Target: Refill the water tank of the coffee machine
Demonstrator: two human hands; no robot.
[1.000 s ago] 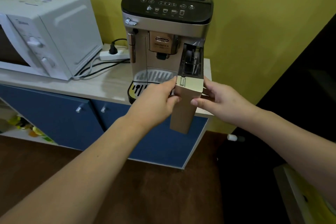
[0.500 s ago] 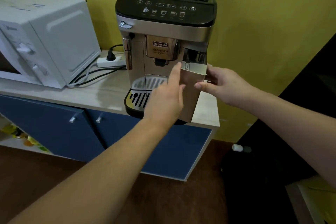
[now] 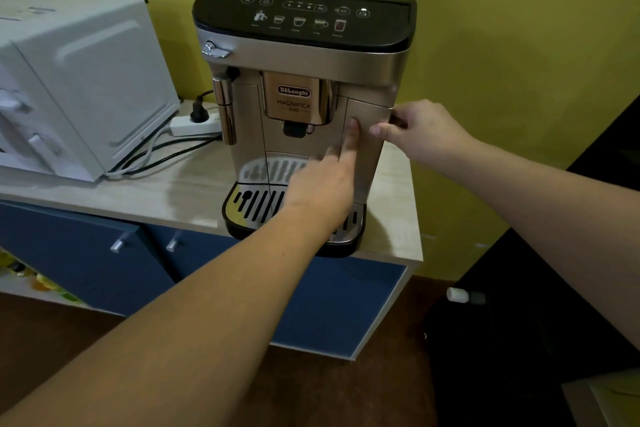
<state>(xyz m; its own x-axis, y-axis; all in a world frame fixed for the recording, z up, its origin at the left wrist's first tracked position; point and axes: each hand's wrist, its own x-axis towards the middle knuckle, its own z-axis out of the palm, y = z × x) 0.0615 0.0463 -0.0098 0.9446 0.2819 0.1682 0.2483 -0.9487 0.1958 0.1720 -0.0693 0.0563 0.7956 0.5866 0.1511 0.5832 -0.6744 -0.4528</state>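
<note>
The silver and black coffee machine (image 3: 301, 55) stands on a light wooden counter (image 3: 398, 218). Its water tank (image 3: 369, 163) sits in the slot at the machine's front right, with its panel flush with the front. My left hand (image 3: 322, 184) reaches over the drip tray (image 3: 249, 204), fingers stretched out, the fingertips pressed on the tank's left edge. My right hand (image 3: 422, 132) is at the tank's upper right corner, thumb on the front panel and fingers against the machine's side. Neither hand holds anything.
A white microwave (image 3: 79, 80) stands to the left, with a power strip (image 3: 194, 125) and cables between it and the machine. Blue cabinet doors (image 3: 86, 253) are below the counter. A dark piece of furniture (image 3: 554, 288) and a small white bottle (image 3: 457, 295) are at the right.
The tank went from held out in front of the machine, in both hands, up into its slot. My left hand let go and now presses on the front with flat fingers.
</note>
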